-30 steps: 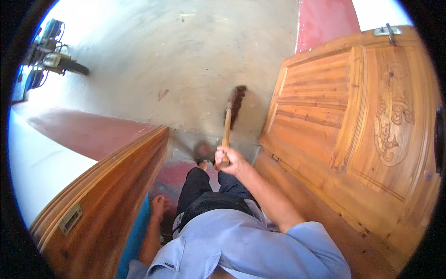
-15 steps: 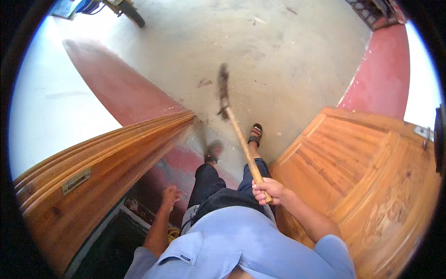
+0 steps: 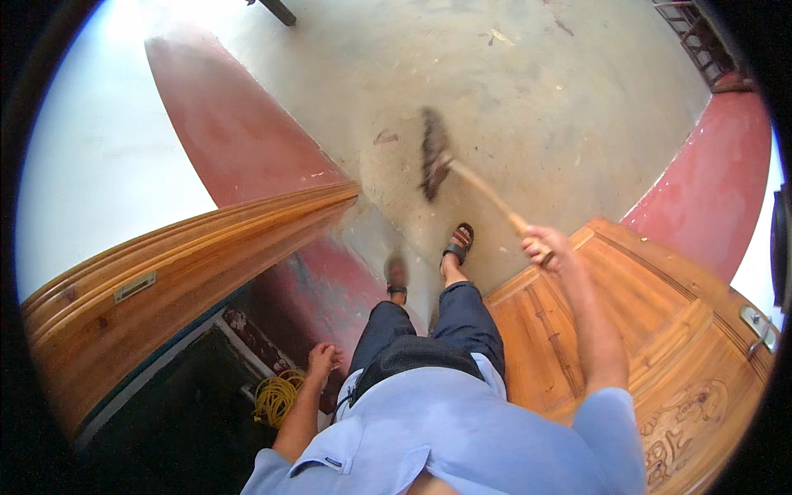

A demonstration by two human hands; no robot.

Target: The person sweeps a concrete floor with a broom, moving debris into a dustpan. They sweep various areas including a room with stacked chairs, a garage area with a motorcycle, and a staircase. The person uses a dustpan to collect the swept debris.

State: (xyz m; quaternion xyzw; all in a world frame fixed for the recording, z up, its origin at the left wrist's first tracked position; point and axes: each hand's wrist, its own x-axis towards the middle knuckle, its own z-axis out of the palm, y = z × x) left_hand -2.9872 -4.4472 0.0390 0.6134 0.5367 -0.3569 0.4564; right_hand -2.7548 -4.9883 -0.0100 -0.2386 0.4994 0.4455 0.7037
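My right hand (image 3: 544,245) is shut on the wooden handle of a broom (image 3: 467,177). The broom's dark bristle head (image 3: 432,153) is blurred and lies out over the grey concrete floor (image 3: 528,91), ahead of my sandalled feet (image 3: 459,243). My left hand (image 3: 322,360) hangs by my left hip with loosely curled fingers and holds nothing. I stand in a doorway between two carved wooden door leaves.
An open wooden door leaf (image 3: 173,272) stands at my left, another door leaf (image 3: 660,346) at my right with a metal latch (image 3: 757,323). A coil of yellow cord (image 3: 275,398) lies by the left door's foot. Red-painted wall bases (image 3: 239,132) border the floor.
My view has swung to the right and down. The broom head has moved right across the floor, and my right hand has moved further out to the right.
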